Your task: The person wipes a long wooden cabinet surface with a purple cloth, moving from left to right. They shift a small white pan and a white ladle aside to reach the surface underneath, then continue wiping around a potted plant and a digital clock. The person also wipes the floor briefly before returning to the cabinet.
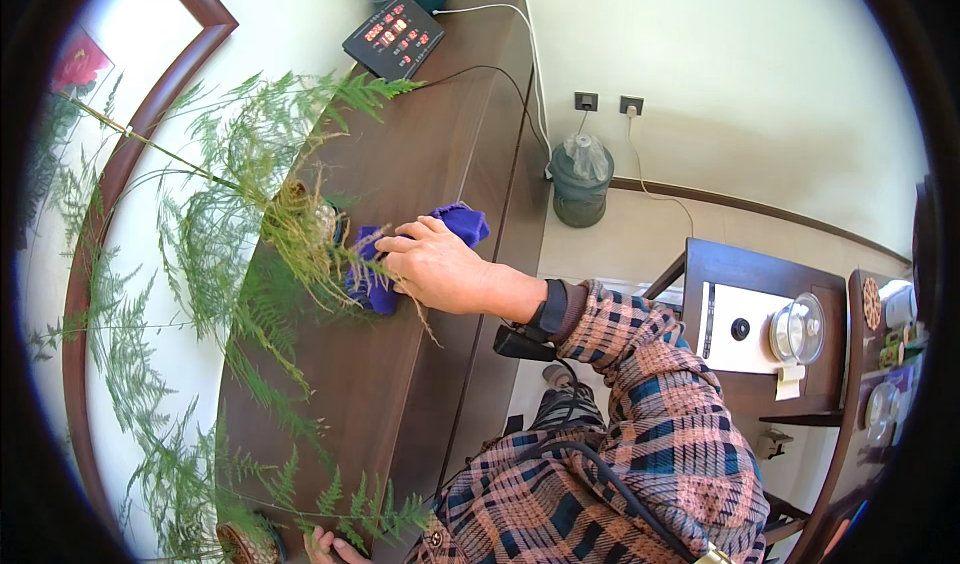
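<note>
My right hand (439, 268) presses a purple cloth (461, 223) onto the top of a dark wooden cabinet (427, 151), near its front edge. The cloth bunches out on both sides of the fingers. Close beside it is a plant in a glass container (328, 219), with thin, partly yellowed stems (311, 253) hanging over the cloth. At the bottom edge of the picture, only some fingers of my left hand (330, 547) show, next to a round woven-looking pot (247, 541). Fern-like fronds partly overlap that area, and the rest of this hand is cut off.
A lit digital clock (394, 37) stands at the cabinet's far end, with cables (495, 69) trailing over the edge. Feathery green fronds (225, 241) spread before a framed picture (150, 106). A lidded bucket (582, 189) sits by the wall; a dark table (750, 264) holds glassware.
</note>
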Motion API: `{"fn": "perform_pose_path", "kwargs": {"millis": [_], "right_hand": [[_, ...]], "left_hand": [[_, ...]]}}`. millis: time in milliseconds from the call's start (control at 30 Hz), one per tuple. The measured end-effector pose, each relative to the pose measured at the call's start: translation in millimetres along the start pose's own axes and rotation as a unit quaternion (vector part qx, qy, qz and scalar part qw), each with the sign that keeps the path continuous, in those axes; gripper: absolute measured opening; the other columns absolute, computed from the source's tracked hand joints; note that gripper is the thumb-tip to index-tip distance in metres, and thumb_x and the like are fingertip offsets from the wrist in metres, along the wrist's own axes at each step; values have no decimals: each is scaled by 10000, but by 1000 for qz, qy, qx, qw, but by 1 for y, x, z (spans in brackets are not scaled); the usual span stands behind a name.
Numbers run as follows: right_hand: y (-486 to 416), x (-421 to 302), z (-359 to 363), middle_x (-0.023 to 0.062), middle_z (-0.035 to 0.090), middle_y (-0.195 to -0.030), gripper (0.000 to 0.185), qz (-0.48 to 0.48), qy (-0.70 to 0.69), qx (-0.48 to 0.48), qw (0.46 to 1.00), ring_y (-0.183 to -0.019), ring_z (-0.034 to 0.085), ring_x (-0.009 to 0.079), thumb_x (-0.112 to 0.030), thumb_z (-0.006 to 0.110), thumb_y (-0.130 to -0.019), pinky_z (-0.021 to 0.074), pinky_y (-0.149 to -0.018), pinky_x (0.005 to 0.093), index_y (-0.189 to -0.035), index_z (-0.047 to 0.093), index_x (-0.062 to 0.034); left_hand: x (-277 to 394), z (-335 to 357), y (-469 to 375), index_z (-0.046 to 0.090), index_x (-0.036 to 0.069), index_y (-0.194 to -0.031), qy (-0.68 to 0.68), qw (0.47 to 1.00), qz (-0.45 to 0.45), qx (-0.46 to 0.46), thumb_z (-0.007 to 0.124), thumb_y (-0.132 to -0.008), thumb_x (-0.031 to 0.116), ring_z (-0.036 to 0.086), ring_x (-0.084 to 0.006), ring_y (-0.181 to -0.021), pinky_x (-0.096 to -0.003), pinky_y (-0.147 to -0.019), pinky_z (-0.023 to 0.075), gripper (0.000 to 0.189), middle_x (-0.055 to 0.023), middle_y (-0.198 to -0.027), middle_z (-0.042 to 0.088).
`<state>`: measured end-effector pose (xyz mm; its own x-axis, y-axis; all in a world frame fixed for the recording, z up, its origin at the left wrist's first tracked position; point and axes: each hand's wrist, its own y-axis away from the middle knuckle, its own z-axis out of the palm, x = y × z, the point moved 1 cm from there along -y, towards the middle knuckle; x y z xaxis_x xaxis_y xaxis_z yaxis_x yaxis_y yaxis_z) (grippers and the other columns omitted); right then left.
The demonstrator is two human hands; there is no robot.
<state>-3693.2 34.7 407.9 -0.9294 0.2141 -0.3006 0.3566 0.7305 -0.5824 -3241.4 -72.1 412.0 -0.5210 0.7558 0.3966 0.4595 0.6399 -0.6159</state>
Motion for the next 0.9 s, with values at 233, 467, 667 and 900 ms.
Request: {"fn": "perform_pose_path", "kwargs": {"millis": [233,467,667,900], "right_hand": [[-48,91,-18,52,696,-1012,198,12,87,-108,990,-1031,626,310,-250,742,-781,514,-827,475,-940,693,-143],[-121,210,-55,109,689,-1149,275,150,226,-236,933,-1121,635,317,-219,650,-863,529,-908,432,-1113,696,-113],[-163,201,-18,159,708,-1074,241,74,172,-213,959,-1020,685,335,-142,622,-809,550,-853,451,-1014,722,-65],[-134,158,18,158,620,-1174,346,-66,14,-308,949,-1131,588,352,-208,703,-827,472,-957,464,-1162,672,-125]], "left_hand": [[3,6,3,685,-34,-1016,-56,998,-3,5,645,-948,146,601,-398,-1056,-501,-981,459,197,-206,-1099,683],[18,11,-13,684,-59,-979,-82,997,-4,2,632,-934,129,601,-441,-997,-518,-951,460,201,-265,-1060,664],[30,18,-30,675,-64,-931,-99,995,-15,10,597,-904,53,595,-423,-857,-506,-845,482,142,-240,-954,649],[16,20,-51,609,-33,-828,-96,995,-13,-36,573,-869,19,529,-397,-735,-491,-731,450,75,-209,-798,560]]}}
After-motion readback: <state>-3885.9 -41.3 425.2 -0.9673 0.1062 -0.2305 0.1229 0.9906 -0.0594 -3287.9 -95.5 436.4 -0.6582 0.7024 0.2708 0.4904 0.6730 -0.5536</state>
